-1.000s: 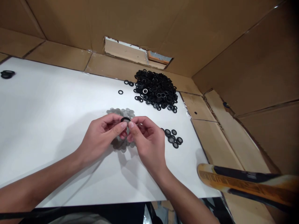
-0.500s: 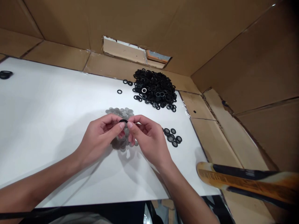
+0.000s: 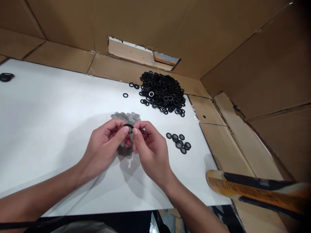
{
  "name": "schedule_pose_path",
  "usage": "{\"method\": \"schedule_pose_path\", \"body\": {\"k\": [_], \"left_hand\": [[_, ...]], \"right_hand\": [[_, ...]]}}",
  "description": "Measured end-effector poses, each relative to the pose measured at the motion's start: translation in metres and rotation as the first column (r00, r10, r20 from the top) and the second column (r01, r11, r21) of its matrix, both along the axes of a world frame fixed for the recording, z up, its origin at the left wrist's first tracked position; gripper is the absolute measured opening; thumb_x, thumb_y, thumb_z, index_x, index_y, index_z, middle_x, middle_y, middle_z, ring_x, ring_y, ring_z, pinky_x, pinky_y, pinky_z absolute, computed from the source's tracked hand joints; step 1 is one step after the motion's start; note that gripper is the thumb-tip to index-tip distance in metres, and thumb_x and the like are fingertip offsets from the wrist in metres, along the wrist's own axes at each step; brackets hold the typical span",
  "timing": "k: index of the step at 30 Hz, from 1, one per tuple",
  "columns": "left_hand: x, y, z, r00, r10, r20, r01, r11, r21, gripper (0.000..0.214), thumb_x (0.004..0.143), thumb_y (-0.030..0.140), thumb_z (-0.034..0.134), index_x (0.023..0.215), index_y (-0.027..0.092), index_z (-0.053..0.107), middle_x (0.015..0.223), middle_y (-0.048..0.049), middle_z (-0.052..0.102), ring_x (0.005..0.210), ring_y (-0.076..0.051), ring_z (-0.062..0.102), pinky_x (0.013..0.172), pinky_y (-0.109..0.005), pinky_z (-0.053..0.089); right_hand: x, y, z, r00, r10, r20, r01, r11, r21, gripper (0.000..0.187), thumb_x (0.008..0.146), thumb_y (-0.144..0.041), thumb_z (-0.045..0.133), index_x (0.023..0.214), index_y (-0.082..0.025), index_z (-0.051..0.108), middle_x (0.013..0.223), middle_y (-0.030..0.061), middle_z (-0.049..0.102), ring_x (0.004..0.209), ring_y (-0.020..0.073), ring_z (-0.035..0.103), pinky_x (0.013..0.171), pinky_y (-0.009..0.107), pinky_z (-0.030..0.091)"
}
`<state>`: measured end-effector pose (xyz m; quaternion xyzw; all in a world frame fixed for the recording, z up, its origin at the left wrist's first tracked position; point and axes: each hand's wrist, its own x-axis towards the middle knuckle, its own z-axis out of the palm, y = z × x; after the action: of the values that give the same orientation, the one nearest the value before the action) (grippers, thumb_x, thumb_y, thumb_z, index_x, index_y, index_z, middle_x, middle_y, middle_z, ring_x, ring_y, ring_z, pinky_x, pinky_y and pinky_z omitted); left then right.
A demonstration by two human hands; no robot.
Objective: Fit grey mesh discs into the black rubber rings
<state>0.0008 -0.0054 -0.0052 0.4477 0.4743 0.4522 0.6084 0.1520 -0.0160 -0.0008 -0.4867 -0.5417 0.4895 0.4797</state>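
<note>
Between both hands, above the table, is a black rubber ring [image 3: 128, 126] with a grey mesh disc in its opening. My left hand [image 3: 107, 139] pinches its left side between thumb and fingers. The right edge is gripped by my right hand [image 3: 152, 147], thumb toward me. Beneath the hands lies a pile of small grey mesh discs [image 3: 126, 117], partly covered by them. To the right of my right hand, several black rings with grey discs in them [image 3: 179, 145] lie loosely together. A large heap of black rings [image 3: 162, 92] sits farther back.
The white table [image 3: 48, 110] is bordered by cardboard walls [image 3: 150, 19], with a slot cut in the back one. A few loose rings [image 3: 125, 95] lie left of the heap. More black rings [image 3: 6, 77] sit far left. A yellow and black object [image 3: 243, 186] juts in from the right.
The ring has tilted, so more of the grey disc in it shows. My right hand has shifted slightly, uncovering another ring with a disc on the right. The view has moved a little.
</note>
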Motion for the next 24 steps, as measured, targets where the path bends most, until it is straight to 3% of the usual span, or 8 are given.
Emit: {"method": "schedule_pose_path", "body": {"k": [4,9,17,20,24], "left_hand": [[0.000,0.000,-0.002,0.999,0.031,-0.038,-0.030,0.999,0.038,0.018,0.098,0.038,0.072,0.090,0.022,0.072,0.074,0.0027,0.070,0.070,-0.013,0.066,0.066,-0.024,0.055],[-0.001,0.000,0.000,0.999,0.050,-0.018,-0.048,0.996,0.079,0.017,0.097,0.037,0.074,0.090,0.022,0.072,0.072,0.0034,0.072,0.066,-0.013,0.069,0.067,-0.025,0.059],[-0.004,0.001,0.001,0.996,-0.023,0.086,0.018,0.998,0.058,0.011,0.090,0.032,0.083,0.093,0.023,0.077,0.072,0.0030,0.077,0.067,-0.015,0.074,0.067,-0.025,0.063],[-0.005,0.001,0.000,0.999,-0.014,0.051,0.011,0.998,0.062,0.014,0.084,0.029,0.088,0.093,0.024,0.079,0.075,0.0030,0.078,0.069,-0.015,0.074,0.067,-0.023,0.063],[-0.004,0.002,0.002,1.000,0.004,0.025,-0.005,0.999,0.053,0.009,0.090,0.031,0.083,0.090,0.023,0.078,0.075,0.0028,0.078,0.069,-0.013,0.074,0.068,-0.021,0.062]], "right_hand": [[0.001,0.000,0.004,0.997,-0.041,0.067,0.040,0.999,0.016,0.015,0.101,-0.034,0.065,0.092,-0.022,0.065,0.068,-0.0032,0.062,0.058,0.0126,0.058,0.059,0.028,0.053],[0.000,0.000,0.008,0.999,-0.043,0.025,0.043,0.999,-0.011,0.016,0.099,-0.034,0.069,0.089,-0.021,0.066,0.066,-0.0037,0.063,0.057,0.0117,0.059,0.057,0.026,0.053],[0.000,0.003,0.009,0.999,-0.025,-0.040,0.022,0.996,-0.081,0.020,0.098,-0.038,0.069,0.088,-0.021,0.063,0.066,-0.0031,0.065,0.057,0.0124,0.060,0.055,0.026,0.052],[0.002,0.003,0.011,0.999,-0.030,-0.016,0.029,0.998,-0.063,0.019,0.097,-0.036,0.070,0.087,-0.021,0.064,0.065,-0.0035,0.064,0.057,0.0118,0.059,0.055,0.025,0.051],[0.004,0.002,0.012,0.999,-0.033,0.017,0.033,0.999,-0.016,0.017,0.098,-0.034,0.068,0.086,-0.022,0.064,0.070,-0.0018,0.066,0.061,0.0134,0.062,0.058,0.027,0.052]]}}
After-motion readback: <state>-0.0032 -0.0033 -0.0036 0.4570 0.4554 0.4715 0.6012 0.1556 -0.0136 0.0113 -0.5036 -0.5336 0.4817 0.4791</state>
